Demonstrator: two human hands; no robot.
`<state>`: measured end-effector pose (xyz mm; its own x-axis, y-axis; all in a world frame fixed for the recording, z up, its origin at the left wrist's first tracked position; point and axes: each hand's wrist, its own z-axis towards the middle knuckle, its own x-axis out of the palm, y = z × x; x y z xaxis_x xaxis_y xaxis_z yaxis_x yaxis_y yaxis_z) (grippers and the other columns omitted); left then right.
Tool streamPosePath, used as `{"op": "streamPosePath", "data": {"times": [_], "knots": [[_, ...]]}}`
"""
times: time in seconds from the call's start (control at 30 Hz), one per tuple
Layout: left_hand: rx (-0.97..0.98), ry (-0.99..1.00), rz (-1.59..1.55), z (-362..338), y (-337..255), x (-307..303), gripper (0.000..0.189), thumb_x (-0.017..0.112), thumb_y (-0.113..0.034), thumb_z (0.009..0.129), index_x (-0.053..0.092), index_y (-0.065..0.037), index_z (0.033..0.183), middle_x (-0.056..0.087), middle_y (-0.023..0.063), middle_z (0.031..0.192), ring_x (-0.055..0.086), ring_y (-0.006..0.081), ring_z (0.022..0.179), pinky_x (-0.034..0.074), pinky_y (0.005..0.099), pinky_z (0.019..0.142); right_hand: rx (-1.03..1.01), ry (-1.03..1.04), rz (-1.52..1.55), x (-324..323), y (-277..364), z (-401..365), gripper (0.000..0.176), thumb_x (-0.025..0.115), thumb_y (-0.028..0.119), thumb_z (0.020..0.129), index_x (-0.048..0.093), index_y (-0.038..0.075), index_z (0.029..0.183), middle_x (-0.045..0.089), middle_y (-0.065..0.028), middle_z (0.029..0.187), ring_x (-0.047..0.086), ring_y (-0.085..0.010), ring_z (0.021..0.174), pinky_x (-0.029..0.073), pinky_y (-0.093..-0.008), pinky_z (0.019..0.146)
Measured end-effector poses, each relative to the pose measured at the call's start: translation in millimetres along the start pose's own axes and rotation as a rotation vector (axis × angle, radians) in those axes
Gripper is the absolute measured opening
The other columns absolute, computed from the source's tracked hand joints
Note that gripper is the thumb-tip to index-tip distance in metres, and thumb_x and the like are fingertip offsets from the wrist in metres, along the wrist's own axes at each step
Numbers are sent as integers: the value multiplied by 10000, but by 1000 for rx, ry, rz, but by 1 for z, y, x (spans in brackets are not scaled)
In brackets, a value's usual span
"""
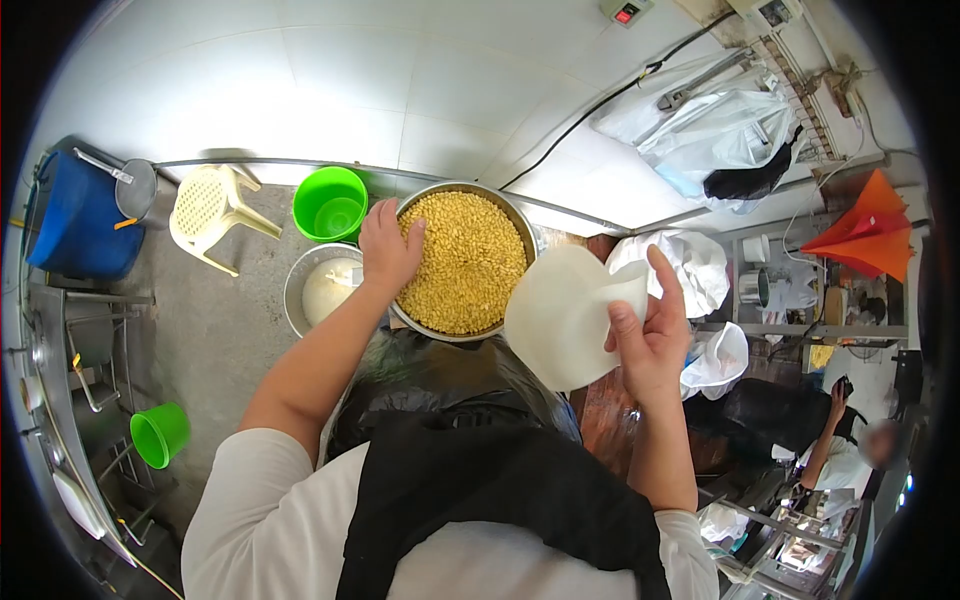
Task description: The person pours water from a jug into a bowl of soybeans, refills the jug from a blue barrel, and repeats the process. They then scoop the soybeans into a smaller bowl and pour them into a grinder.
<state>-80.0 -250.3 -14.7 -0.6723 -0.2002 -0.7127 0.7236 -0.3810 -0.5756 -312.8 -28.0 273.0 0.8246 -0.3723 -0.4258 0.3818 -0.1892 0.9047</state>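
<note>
In front of me stands a round metal pot (521, 225) filled near its rim with small yellow bean-like grains (462, 262). My left hand (390, 245) grips the pot's left rim, with the thumb lying over the inner side. On the other side, my right hand (648, 335) holds a thin, whitish, bowl-like plastic piece (558, 318), pinched at its folded right edge between thumb and fingers. This piece overlaps the pot's lower right rim in the view. Beside the pot on the left is a metal bowl (293, 300) with pale contents, partly covered by my forearm.
A green bucket (330, 203) stands behind the metal bowl, and a cream stool (215, 212) is farther left. Near a metal rack lies another green bucket (160, 435). White sacks (695, 270) sit at right; a person (835, 440) is beyond them. A blue bin (85, 220) is far left.
</note>
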Motion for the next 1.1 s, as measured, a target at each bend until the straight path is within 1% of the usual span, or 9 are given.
{"op": "streamPosePath", "data": {"times": [0.1,0.2,0.3,0.4,0.53,0.6,0.83,1.03,1.1], "knots": [[283,-109,-15,0,-36,-36,600,702,-374,996,529,33,1401,621,269,1289,646,402,1123,537,499,952,0,-71,222,7,4,3,631,700,115,1044,387,38,1586,770,-116,972,693,-147,768,553,-284,690],[264,207,-520,-6,-102,-90,634,761,-368,962,530,27,1400,642,241,1247,654,392,1041,543,466,886,56,-105,599,19,5,5,451,645,90,1069,447,30,1471,758,-167,1059,719,-195,869,597,-360,781],[642,296,-605,-1,-157,-131,704,810,-371,926,518,27,1428,664,212,1188,654,395,949,534,455,819,44,-47,822,38,7,10,457,633,72,1067,435,43,1478,746,-167,1122,720,-195,931,624,-399,835],[562,389,-390,-5,-189,-140,761,859,-289,893,485,44,1466,674,233,1226,689,426,1005,564,472,872,-7,114,953,47,4,7,472,626,66,1069,407,59,1488,735,-118,1086,700,-164,981,586,-333,851],[465,319,-400,-26,-178,-145,743,826,-201,919,452,66,1502,659,268,1279,685,438,1110,552,462,988,-74,408,807,38,-7,6,522,609,144,1090,374,60,1549,722,-149,1248,689,-210,1109,531,-374,1014],[293,459,-419,-32,-180,-163,670,728,-122,1009,395,35,1568,646,169,1356,642,265,1250,502,394,1077,-158,445,858,26,-15,10,528,610,166,1096,381,50,1557,740,-113,1203,687,-187,1081,535,-361,989],[12,350,-277,-33,-212,-192,488,594,-67,1092,457,39,1548,634,145,1417,621,205,1272,499,352,1084,-339,428,205,-14,-103,56,291,694,234,1028,729,34,1236,745,-190,1035,738,-308,1037,574,-389,923],[-223,166,-196,-53,-214,-198,460,625,-142,1101,534,90,1488,703,175,1298,687,206,1134,548,338,985,-263,540,-203,10,-227,70,437,658,232,1024,622,-8,1387,664,-216,1340,665,-385,1195,544,-499,1005],[-237,154,-133,-57,-213,-201,458,630,-161,1102,549,85,1480,710,170,1285,687,201,1129,546,337,982,-413,604,-369,18,-248,63,569,662,246,1013,516,-40,1483,496,-231,1550,576,-466,1305,535,-517,1027]]}}
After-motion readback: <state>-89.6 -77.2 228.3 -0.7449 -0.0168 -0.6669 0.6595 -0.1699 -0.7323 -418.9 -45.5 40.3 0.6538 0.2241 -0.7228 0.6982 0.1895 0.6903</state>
